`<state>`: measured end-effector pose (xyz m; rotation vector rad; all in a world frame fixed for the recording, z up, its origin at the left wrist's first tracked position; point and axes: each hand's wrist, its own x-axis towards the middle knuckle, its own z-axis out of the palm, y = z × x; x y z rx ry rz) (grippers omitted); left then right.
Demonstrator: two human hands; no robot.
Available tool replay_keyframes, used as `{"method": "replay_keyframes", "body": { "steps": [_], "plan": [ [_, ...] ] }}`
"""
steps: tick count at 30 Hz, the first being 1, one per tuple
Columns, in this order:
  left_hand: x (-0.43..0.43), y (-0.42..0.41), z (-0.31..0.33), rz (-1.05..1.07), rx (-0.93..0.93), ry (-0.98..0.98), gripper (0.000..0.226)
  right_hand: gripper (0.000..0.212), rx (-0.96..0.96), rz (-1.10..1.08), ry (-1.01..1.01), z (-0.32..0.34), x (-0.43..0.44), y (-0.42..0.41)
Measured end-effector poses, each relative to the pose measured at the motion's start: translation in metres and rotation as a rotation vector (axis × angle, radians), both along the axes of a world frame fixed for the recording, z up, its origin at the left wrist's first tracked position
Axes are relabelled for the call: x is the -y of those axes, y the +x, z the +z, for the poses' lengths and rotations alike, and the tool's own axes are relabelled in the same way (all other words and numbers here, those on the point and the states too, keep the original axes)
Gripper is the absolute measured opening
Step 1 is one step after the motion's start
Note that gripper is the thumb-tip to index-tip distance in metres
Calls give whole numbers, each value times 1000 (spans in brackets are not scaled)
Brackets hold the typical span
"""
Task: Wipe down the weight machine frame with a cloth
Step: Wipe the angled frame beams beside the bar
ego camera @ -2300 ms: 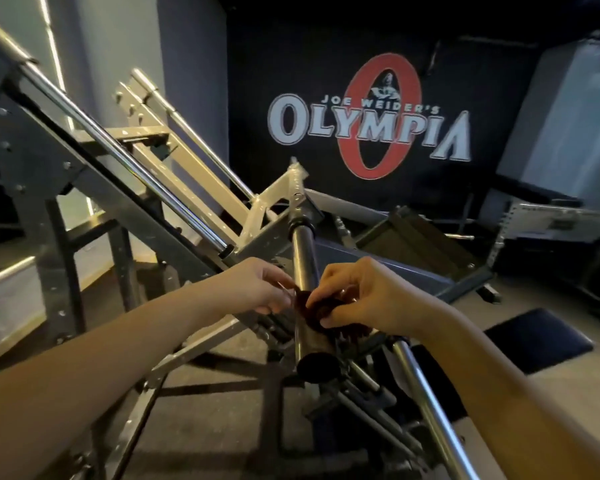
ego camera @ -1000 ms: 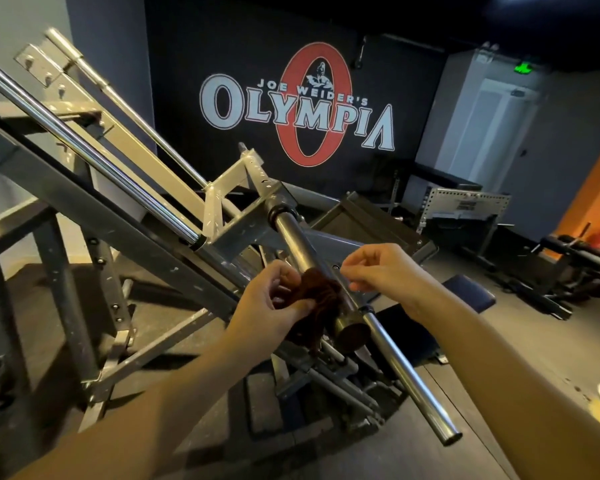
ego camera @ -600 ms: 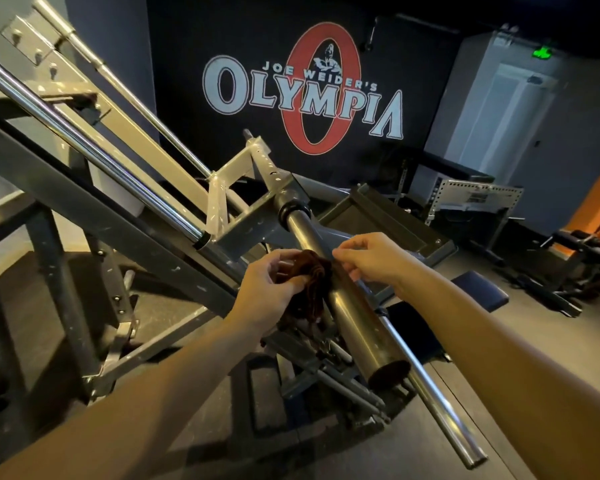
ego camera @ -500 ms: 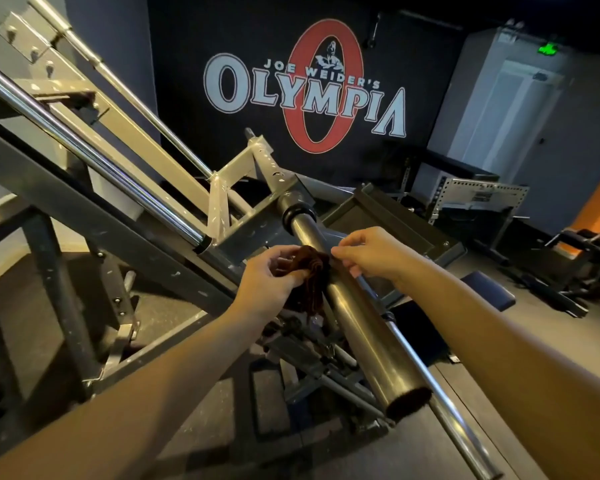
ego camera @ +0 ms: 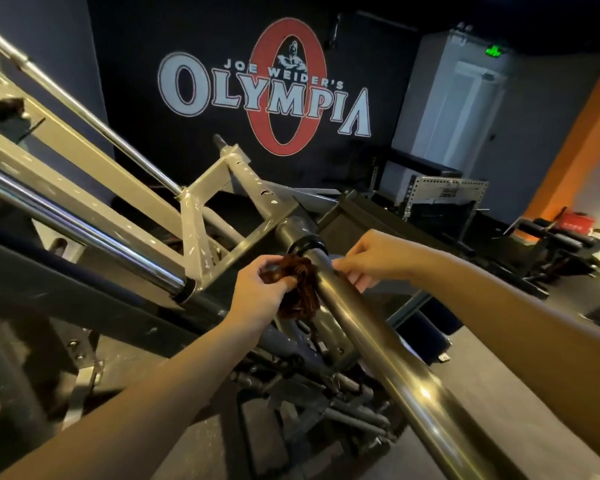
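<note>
Here the brown cloth (ego camera: 297,289) sits bunched against the left flank of the weight-loading sleeve (ego camera: 371,327), just below the black collar (ego camera: 305,244), slightly above frame centre. The left hand (ego camera: 260,292), at 9 o'clock of the cloth, grips the cloth with curled fingers and thumb. The right hand (ego camera: 364,258), at 2 o'clock of the cloth, lies on the far side of the sleeve, its fingers bent down toward the metal; whether they pinch a fold of cloth or merely touch the bar cannot be told, since the sleeve hides the fingertips.

The sleeve runs from the collar toward 5 o'clock and leaves the frame at the lower right. At 10 o'clock the painted grey frame members (ego camera: 94,157) and a chrome guide rod (ego camera: 84,233) rise toward the upper left. At 12 o'clock an Olympia logo (ego camera: 267,95) fills the dark wall; a door (ego camera: 465,109) stands at 1 o'clock.

Progress, as a judgement: wiping is at an early stage. The cloth contacts only the sleeve near its collar; no surface shows a visible difference between cleaned and uncleaned metal, so the remaining sleeve length, the guide rods and the grey frame members all appear still to be covered.
</note>
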<state>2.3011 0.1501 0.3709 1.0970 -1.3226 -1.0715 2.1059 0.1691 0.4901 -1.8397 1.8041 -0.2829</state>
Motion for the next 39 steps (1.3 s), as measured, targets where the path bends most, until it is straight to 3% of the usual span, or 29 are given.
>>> {"method": "replay_keyframes", "body": {
  "steps": [2,5,8,13,18,20,23,27,32,39],
  "plan": [
    [8,12,9,-82,44,-12,29,34,-135,13,-11,5,1,8],
    [24,34,34,-183,48,-54,27,40,-251,18,-256,15,8,33],
    [41,47,59,-301,32,-89,27,51,-48,-16,-300,25,16,56],
    [64,51,85,-337,-62,-177,27,25,341,-146,-260,32,26,64],
    [93,46,102,-432,35,-255,29,8,410,-221,-383,46,45,53],
    [106,51,99,-393,130,-316,27,7,326,-272,-480,56,55,42],
    [127,58,86,-244,361,-393,27,8,35,-294,-671,52,74,37],
    [148,58,69,-209,575,-387,48,10,-276,-46,-570,10,91,45],
    [162,49,66,-162,698,-422,70,21,-375,153,-424,16,80,20],
    [183,47,57,-160,706,-372,62,27,-390,213,-536,9,113,46]
  ]
}}
